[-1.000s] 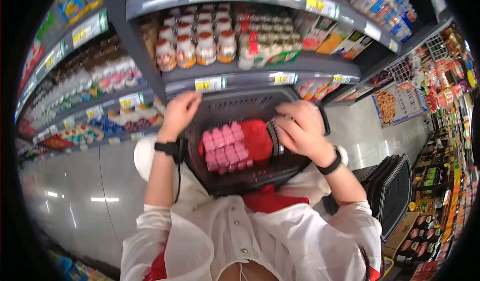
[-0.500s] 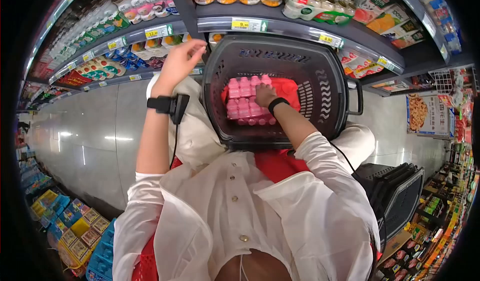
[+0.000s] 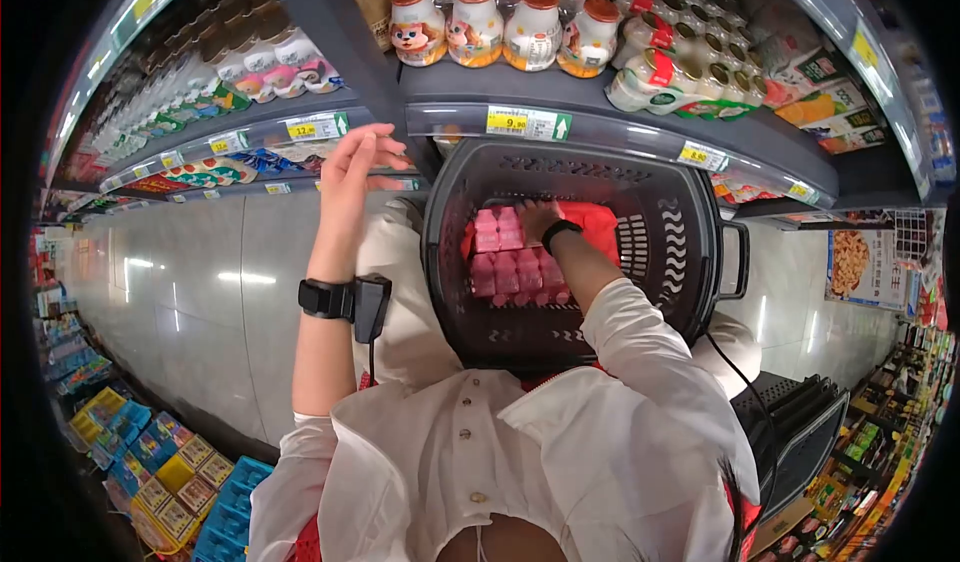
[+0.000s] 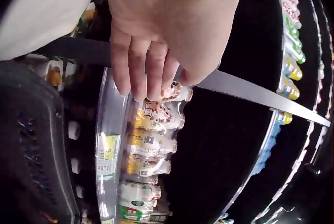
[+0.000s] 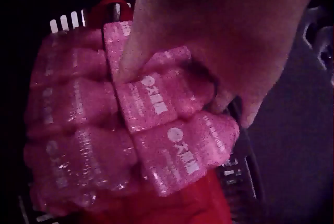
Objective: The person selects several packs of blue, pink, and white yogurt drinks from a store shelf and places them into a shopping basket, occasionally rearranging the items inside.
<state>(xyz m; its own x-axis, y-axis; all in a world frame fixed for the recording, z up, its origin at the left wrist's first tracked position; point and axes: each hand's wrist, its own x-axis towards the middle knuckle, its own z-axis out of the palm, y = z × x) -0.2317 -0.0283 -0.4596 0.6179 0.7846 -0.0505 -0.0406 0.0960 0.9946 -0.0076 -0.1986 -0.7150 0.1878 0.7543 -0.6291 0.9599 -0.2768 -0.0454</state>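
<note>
My right hand [image 3: 540,222] reaches down into a dark grey shopping basket [image 3: 695,247]. It grips the far one of two shrink-wrapped packs of pink drink bottles [image 5: 172,130], thumb on one side and fingers over the bottle ends. The other pink pack [image 5: 73,125] lies alongside, nearer my body. Partly beneath the packs is a red soft item [image 3: 592,232]. Raised left of the basket, my left hand [image 3: 350,184] holds nothing, its fingers loosely extended. In the left wrist view, it hangs before the shelf's white bottles [image 4: 151,140].
A shelf edge with price tags [image 3: 525,122] runs just beyond the basket. On it stand orange-capped white bottles [image 3: 470,27] and a pack of small bottles [image 3: 675,82]. Stacked baskets [image 3: 800,422] are at lower right, boxed goods [image 3: 165,462] at lower left.
My right hand has gone from above the basket's right side down onto the pink bottles, then gripped the far pack. The left hand stays raised at the left. The head view has shifted.
</note>
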